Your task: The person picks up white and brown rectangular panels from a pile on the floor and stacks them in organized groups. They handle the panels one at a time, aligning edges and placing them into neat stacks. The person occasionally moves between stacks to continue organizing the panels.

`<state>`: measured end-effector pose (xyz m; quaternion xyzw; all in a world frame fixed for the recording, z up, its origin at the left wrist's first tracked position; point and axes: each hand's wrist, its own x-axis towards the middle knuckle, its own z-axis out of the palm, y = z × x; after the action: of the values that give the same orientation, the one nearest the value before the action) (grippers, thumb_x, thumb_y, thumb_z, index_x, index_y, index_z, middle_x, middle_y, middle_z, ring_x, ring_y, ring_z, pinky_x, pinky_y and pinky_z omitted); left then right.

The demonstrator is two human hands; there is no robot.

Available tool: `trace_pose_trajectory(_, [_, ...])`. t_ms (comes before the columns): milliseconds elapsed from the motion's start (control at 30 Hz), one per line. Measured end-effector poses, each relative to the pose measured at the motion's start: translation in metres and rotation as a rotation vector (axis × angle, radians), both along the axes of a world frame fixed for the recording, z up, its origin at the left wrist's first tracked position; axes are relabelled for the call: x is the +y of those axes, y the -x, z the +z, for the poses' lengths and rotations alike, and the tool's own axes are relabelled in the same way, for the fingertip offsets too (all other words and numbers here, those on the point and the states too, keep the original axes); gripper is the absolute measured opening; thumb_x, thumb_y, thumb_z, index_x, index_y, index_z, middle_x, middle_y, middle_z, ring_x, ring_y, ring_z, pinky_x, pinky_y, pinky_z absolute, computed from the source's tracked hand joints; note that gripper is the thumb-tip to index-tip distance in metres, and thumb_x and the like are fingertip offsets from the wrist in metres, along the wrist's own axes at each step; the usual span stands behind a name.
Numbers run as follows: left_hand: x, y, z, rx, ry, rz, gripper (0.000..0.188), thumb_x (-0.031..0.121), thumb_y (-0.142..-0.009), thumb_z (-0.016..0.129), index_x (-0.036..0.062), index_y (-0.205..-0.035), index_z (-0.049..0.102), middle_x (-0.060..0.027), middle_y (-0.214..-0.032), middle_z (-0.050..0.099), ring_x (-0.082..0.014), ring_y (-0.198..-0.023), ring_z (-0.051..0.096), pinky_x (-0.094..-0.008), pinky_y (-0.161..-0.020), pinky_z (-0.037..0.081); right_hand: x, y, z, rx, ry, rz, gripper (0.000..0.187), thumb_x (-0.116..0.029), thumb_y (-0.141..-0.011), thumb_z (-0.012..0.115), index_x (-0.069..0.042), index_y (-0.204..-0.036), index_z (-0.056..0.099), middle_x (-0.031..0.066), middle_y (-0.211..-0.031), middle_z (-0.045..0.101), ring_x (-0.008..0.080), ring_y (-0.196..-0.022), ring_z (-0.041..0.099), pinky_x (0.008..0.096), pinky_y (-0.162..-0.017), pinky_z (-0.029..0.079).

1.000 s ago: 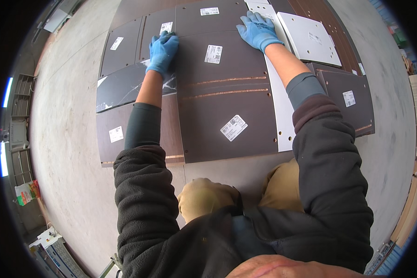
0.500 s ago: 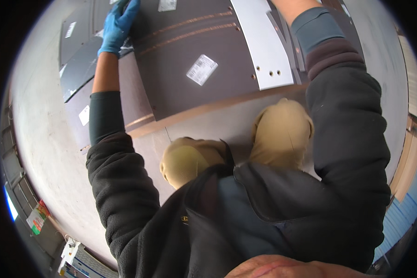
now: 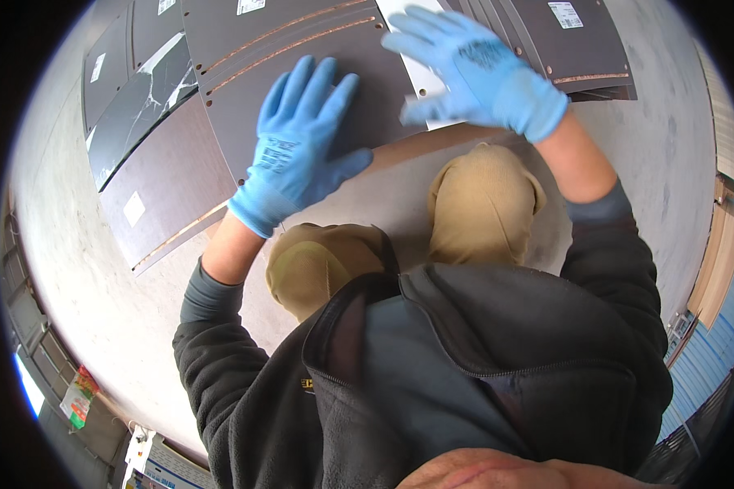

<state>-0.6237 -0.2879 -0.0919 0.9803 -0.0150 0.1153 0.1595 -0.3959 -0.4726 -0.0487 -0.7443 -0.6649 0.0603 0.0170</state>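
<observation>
The right hand in its blue glove (image 3: 477, 69) was smeared by motion blur and hid part of the white drilled panel (image 3: 420, 77). The left hand in its blue glove (image 3: 298, 151) covered the near corner of the dark brown grooved board (image 3: 302, 49). The top edge cut off that board and the 2 white labels (image 3: 251, 6).
</observation>
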Motion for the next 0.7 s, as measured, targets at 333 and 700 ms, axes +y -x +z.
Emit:
trace_pose_trajectory(333, [-0.029, -0.012, -0.015, 0.053, -0.164, -0.031, 0.092, 0.041, -0.087, 0.082, 0.0061, -0.163, 0.043, -0.0193, -0.167, 0.042, -0.0369, -0.156, 0.039, -0.0495, -0.131, 0.029, -0.036, 0.026, -0.034, -0.114, -0.163, -0.005, 0.091, -0.041, -0.065, 0.092, -0.009, -0.144, 0.059, 0.0162, -0.165, 0.045, 0.0311, -0.153, 0.043, 0.0456, -0.127, 0.036])
trace_pose_trajectory(700, [-0.027, -0.012, -0.021, 0.052, -0.159, -0.062, 0.088, 0.039, -0.088, 0.081, 0.0063, -0.162, 0.045, -0.0155, -0.17, 0.041, -0.0351, -0.156, 0.039, -0.0468, -0.131, 0.03, -0.034, 0.03, -0.046, -0.129, -0.22, -0.021, 0.081, -0.042, -0.067, 0.091, -0.01, -0.136, 0.061, 0.0154, -0.159, 0.051, 0.0312, -0.15, 0.047, 0.0441, -0.124, 0.04])
